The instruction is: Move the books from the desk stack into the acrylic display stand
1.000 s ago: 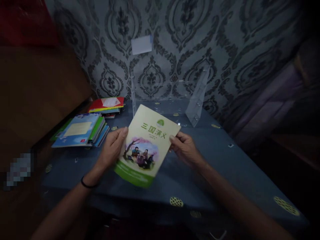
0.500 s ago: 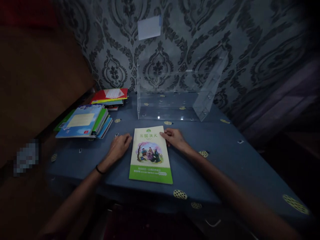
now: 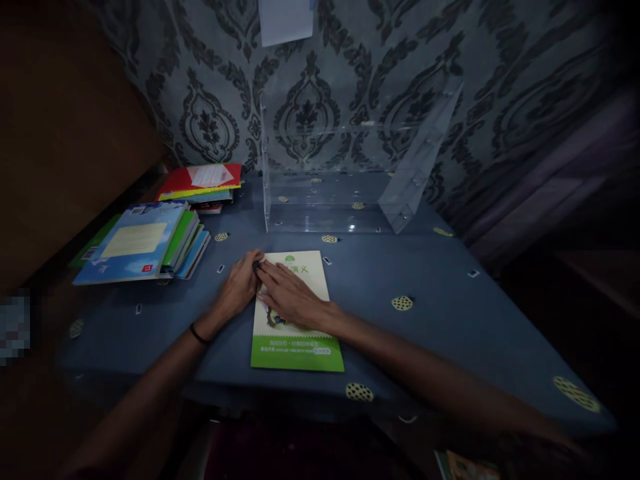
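Observation:
A thin paperback book (image 3: 300,350) lies face up near the table's front edge, its cover white above and green below, with Chinese characters and a picture. My right hand (image 3: 293,293) rests across the upper cover, fingers stretched toward the left edge and hiding part of the title and picture. At that edge my left hand (image 3: 243,283) is curled closed, with a black band on the wrist. The fingertips of both hands meet near the book's upper left corner. A small dark spot shows between them, too small to name.
A clear acrylic rack (image 3: 325,219) stands behind the book near the patterned wall. To the left are a stack of books (image 3: 133,240) with a blue one on top and another pile under a red book (image 3: 200,177). A patterned blue cloth (image 3: 430,347) covers the table.
My right hand has left the book's right edge and moved left across the cover to meet my left hand. The left hand stays closed at the left edge. The view has shifted slightly.

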Demonstrator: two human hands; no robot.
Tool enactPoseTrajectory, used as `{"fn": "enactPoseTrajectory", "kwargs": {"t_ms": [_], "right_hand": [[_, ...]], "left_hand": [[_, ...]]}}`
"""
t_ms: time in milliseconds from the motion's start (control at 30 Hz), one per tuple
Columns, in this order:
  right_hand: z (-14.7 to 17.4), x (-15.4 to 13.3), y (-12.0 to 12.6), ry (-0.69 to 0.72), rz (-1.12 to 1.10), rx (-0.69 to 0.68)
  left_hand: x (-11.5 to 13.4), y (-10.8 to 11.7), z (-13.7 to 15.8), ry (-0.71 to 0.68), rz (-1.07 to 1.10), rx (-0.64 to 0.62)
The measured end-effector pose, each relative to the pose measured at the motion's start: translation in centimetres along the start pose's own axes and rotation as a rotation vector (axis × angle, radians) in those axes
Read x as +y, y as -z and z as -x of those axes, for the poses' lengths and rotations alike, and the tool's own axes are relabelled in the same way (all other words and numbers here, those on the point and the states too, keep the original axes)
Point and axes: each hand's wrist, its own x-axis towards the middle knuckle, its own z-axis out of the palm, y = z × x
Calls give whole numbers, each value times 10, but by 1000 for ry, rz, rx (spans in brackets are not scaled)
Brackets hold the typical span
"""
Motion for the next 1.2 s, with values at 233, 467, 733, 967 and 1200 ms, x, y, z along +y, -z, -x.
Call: {"fn": "enactPoseTrajectory", "kwargs": {"t_ms": [233,467,733,967,1200], "right_hand": [[11,32,1,-64,13,0],[49,80,21,-218,-38,100],[58,94,18,-207,-136,163],[58,92,16,-217,-126,165],[57,90,15,-236,-112,145]], "left_hand": [[3,2,-2,40,0,-9],[6,4,-3,63,-9,-12],[4,7,-8,19,-38,-41],[-4,11,-1,-1,-50,-89],[3,25,20,-59,-61,-98]]}}
